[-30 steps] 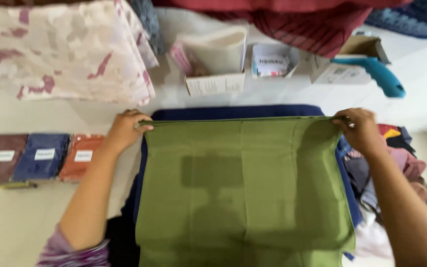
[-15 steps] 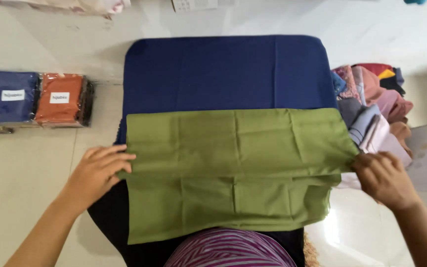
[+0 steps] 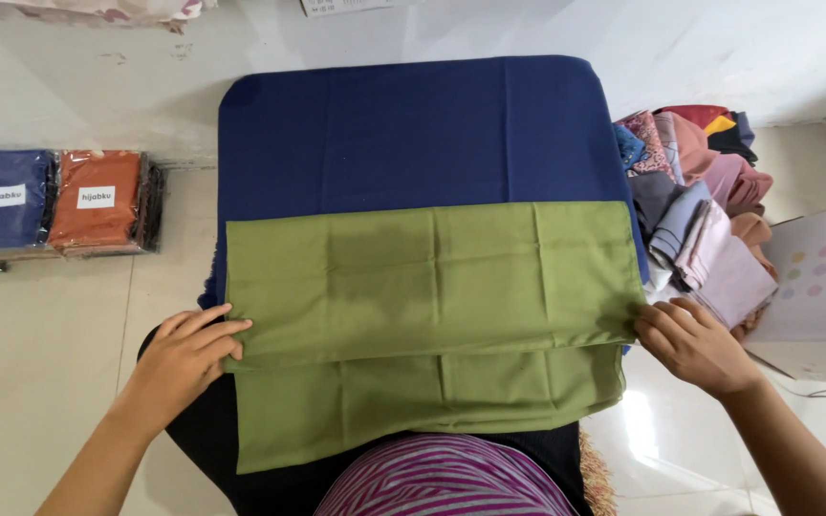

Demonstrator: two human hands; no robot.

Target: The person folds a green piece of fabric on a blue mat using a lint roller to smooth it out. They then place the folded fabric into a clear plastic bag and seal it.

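Olive-green rectangular cloth (image 3: pixel 432 287) is being folded over dark-blue padded surface (image 3: pixel 413 124); edges pinched by left hand (image 3: pixel 184 358) and right hand (image 3: pixel 695 344). Next, edges likely need aligning.

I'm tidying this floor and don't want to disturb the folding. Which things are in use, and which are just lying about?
In use:
green cloth
blue pad beneath it
left hand and right hand at its ends

Lying about:
two wrapped packets, blue and orange
pile of mixed cloths
dotted sheet
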